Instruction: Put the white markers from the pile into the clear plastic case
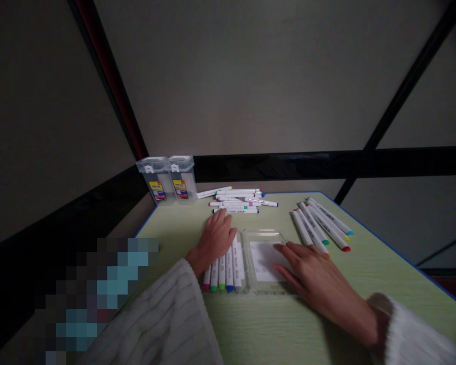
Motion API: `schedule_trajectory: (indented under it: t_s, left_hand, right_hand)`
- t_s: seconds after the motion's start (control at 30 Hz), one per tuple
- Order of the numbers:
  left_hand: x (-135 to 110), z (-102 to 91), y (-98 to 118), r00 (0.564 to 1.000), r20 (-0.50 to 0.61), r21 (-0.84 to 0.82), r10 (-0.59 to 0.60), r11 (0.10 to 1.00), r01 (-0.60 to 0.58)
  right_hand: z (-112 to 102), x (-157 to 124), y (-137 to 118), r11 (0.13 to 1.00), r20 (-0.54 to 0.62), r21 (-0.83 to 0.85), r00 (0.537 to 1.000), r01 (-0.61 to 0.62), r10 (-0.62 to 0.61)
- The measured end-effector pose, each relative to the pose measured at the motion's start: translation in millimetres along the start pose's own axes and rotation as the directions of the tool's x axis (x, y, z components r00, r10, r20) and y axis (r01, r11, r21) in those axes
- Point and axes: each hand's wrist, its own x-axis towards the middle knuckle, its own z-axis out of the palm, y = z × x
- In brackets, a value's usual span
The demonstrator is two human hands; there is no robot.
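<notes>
A clear plastic case (pixel 251 279) lies unfolded flat on the table. Several white markers (pixel 222 271) with coloured ends lie side by side in its left half. My left hand (pixel 216 235) rests over their far ends, fingers stretched toward a loose pile of thinner-looking white markers (pixel 237 192); its fingertips come close to the nearest one, and I cannot tell whether they touch. Over the right half, which has a white paper sheet (pixel 264 261) in it, my right hand (pixel 313 266) is spread with nothing in its fingers. It partly hides that half's right edge.
On the right of the pale green table (pixel 251 329) lies a fanned group of white markers (pixel 317 223) with coloured ends. Two clear lidded plastic boxes (pixel 157 182) with yellow labels stand at the back left corner. A grey wall (pixel 251 76) with dark strips rises behind.
</notes>
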Motion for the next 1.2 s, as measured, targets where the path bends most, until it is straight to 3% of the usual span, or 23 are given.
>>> schedule_trajectory:
  t_s: [0.17,0.43,0.6,0.97,1.2]
  left_hand:
    - [2.2,8.1,-4.5,0.998,0.045,0.047,-0.032,0.998,0.03]
    - [7.3,7.7,-9.4,0.989,0.135,0.079,-0.064,0.995,0.053]
    - [9.3,7.5,-13.2,0.985,0.152,0.089,-0.082,0.994,0.069]
    - [8.2,8.7,-15.3,0.996,0.071,0.0,-0.046,0.999,0.047]
    - [7.8,5.4,-15.6,0.999,0.034,-0.073,0.001,0.997,0.001]
  right_hand:
    - [4.7,0.2,-11.2,0.994,0.056,0.055,0.994,0.093,-0.096]
    - [4.6,2.4,-10.5,0.992,0.12,0.073,0.986,0.106,-0.115]
    - [4.9,2.0,-10.0,0.99,0.099,0.067,0.987,0.123,-0.13]
    - [3.3,-0.1,-11.6,0.987,0.042,0.067,0.988,0.143,-0.146]
    - [0.1,0.9,-12.8,0.989,0.101,0.07,0.986,0.127,-0.134]
